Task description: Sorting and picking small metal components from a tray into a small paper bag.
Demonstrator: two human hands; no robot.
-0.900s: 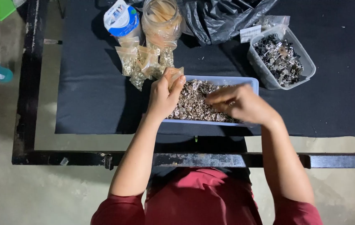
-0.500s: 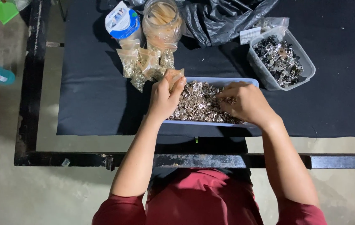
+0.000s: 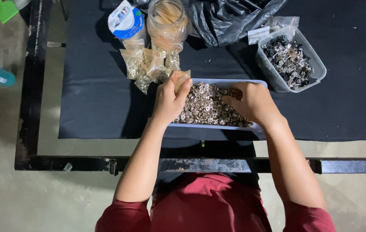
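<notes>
A pale blue tray (image 3: 217, 127) full of small silver metal snaps (image 3: 206, 109) sits on the black cloth in front of me. My left hand (image 3: 169, 99) is over the tray's left end and holds a small clear plastic bag (image 3: 182, 78) open end up. My right hand (image 3: 251, 102) rests palm down in the snaps at the tray's right end, fingers curled into the pile. What its fingers pinch is hidden.
Several filled small bags (image 3: 145, 64) lie behind the tray, by a clear jar (image 3: 167, 21) and a blue-and-white container (image 3: 126, 19). A clear tub of metal parts (image 3: 290, 58) stands at the right, a black plastic bag (image 3: 230, 17) behind. The table's black frame (image 3: 243, 165) runs along the near edge.
My right hand has dropped from above the tray's right part down into the snaps. My left hand keeps the small bag at the tray's left end.
</notes>
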